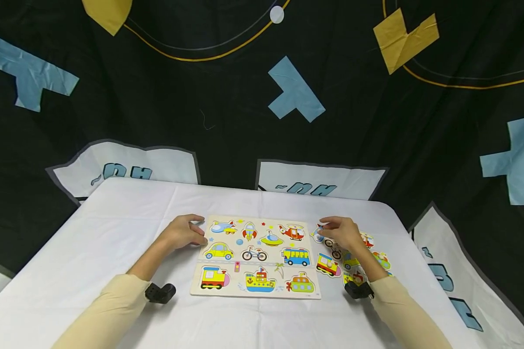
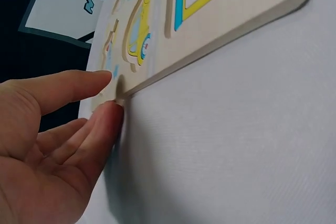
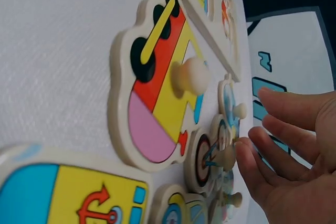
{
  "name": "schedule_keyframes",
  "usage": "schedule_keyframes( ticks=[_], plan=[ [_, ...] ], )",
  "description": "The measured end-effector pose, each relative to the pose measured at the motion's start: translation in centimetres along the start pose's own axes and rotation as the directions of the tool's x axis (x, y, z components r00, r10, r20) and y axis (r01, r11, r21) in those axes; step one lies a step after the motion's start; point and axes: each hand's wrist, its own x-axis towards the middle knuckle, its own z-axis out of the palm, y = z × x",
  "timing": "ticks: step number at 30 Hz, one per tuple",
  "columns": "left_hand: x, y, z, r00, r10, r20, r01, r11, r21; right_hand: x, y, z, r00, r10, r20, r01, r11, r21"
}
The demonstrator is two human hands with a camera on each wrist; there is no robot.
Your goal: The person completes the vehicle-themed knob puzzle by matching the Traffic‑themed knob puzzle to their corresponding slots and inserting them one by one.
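A wooden puzzle board (image 1: 272, 242) with vehicle pictures in shallow recesses lies flat on the table. My left hand (image 1: 184, 231) is at its left edge, fingertips right at the rim, as the left wrist view also shows. Over the knobbed puzzle pieces to the right of the board hovers my right hand (image 1: 341, 233), its fingers loosely bent and nothing between them. Beneath and around it lie a bicycle piece (image 3: 202, 158), a train piece (image 3: 157, 93) with a round wooden knob, and a blue-and-white piece (image 1: 318, 234). Other pieces are partly hidden by the right hand and forearm.
A helicopter piece (image 1: 367, 239), a green submarine piece (image 1: 382, 260) and a yellow car piece (image 1: 350, 262) lie close together on the right. The white tablecloth (image 1: 126, 218) covers the table. A dark patterned curtain (image 1: 227, 111) hangs behind it.
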Motion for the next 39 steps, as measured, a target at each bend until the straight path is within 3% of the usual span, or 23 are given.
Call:
schedule_keyframes(
  ticks=[8,18,26,39],
  plan=[
    [0.4,-0.6,0.1,1.0,0.009,0.004,-0.009,1.0,-0.023,0.5,0.7,0.3,0.999,0.041,0.015,-0.041,0.998,0.045],
    [0.6,-1.3,0.2,1.0,-0.01,0.012,0.012,0.993,-0.121,0.8,1.1,0.4,0.998,0.057,0.02,-0.057,0.998,0.033],
    [0.5,-1.6,0.0,1.0,-0.02,0.006,0.021,0.991,-0.135,1.3,1.2,0.5,0.997,0.052,0.057,-0.054,0.998,0.035],
    [0.5,-1.7,0.0,1.0,-0.024,0.003,0.024,0.991,-0.13,1.6,1.0,0.6,0.998,0.048,0.047,-0.049,0.999,0.016]
  ],
)
